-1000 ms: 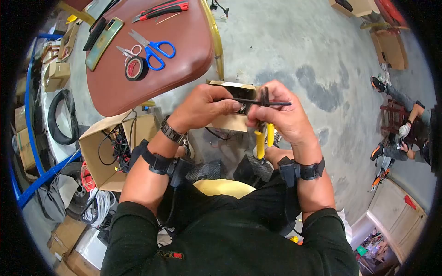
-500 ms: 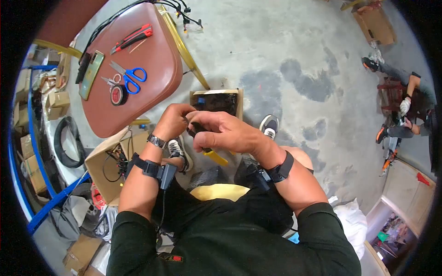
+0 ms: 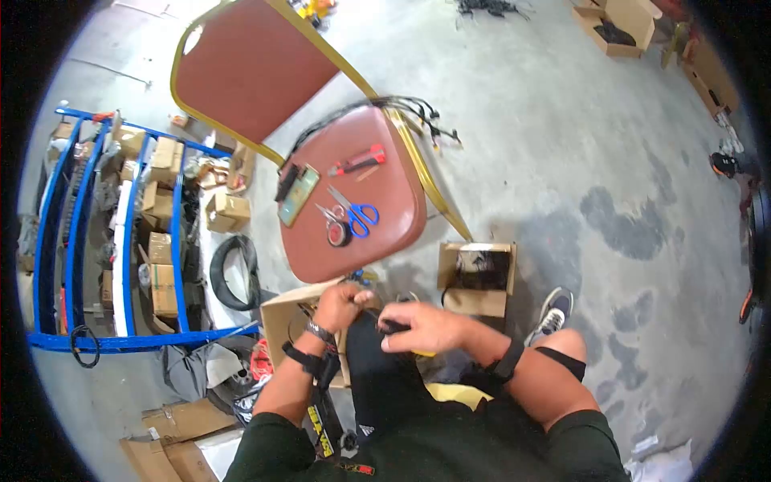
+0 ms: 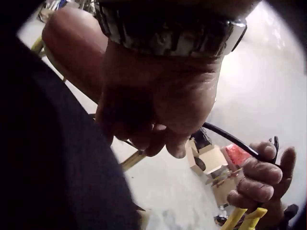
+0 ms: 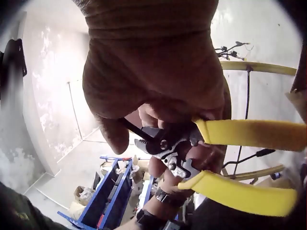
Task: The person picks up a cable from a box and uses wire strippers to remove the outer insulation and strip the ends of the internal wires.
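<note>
My left hand point(image 3: 344, 305) is near the left knee, fingers curled round a black cable point(image 4: 230, 135) that runs across to the other hand. Just to its right, my right hand point(image 3: 430, 325) pinches the same cable between thumb and fingers. That hand also holds wire strippers with yellow handles point(image 5: 249, 134). Their metal head point(image 5: 165, 148) lies under the fingers, close to the cable, and the handles stand spread apart. In the head view, the hand hides most of this tool.
A red-brown chair point(image 3: 353, 265) bears blue scissors point(image 3: 363, 217), black tape point(image 3: 338, 234), a utility knife point(image 3: 359, 161) and a phone point(image 3: 300, 193). An open carton point(image 3: 474, 304) stands on the floor; another box point(image 3: 281, 329) is beside the left leg. Blue shelving point(image 3: 72, 241) fills the left.
The head view has swung, so the chair's back and more shelving show. Both hands have moved down over the left leg. The cable and yellow-handled strippers remain in hand.
</note>
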A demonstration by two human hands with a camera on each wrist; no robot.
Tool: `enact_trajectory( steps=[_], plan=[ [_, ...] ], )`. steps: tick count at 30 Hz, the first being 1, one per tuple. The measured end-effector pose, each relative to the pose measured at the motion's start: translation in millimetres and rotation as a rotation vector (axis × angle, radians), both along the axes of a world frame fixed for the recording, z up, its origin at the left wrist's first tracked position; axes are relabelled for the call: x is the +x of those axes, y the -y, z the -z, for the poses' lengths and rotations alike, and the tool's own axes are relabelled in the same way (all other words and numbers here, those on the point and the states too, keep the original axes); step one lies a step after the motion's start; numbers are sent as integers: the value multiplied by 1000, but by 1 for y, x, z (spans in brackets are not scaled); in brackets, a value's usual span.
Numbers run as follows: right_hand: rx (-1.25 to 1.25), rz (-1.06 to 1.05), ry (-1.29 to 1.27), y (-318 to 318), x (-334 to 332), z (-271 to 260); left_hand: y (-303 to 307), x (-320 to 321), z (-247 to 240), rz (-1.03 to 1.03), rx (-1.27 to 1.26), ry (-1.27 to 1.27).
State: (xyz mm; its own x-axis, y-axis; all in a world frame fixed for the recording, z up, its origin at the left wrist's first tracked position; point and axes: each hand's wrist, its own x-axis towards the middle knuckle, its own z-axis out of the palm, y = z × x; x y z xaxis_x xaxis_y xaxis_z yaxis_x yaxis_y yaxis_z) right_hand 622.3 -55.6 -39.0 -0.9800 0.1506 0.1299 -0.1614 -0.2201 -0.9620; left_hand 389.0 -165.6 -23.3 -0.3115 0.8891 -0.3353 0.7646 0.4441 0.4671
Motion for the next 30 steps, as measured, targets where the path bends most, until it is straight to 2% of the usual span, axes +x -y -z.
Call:
enact_trajectory(
  steps=[5, 6, 9, 15, 17, 22, 28, 30],
  plan=[
    [161, -75, 54, 35, -11, 4, 54, -23, 43, 21, 118, -551],
    [174, -58, 73, 39, -12, 3, 58, -18, 44, -25, 213, -545],
    [206, -19, 122, 45, -21, -4, 57, -14, 49, -171, 220, -506],
    [276, 113, 99, 63, -27, -7, 67, -42, 81, -87, 187, -697],
    [267, 129, 108, 62, -20, -10, 53, -25, 57, -114, 161, -667],
    [245, 128, 106, 56, -10, -24, 47, -19, 53, -116, 246, -612],
    [255, 155, 66, 51, -5, -31, 43, -19, 47, -103, 177, -565],
    [270, 166, 57, 54, -5, -31, 45, -26, 52, -98, 229, -554]
  ],
)
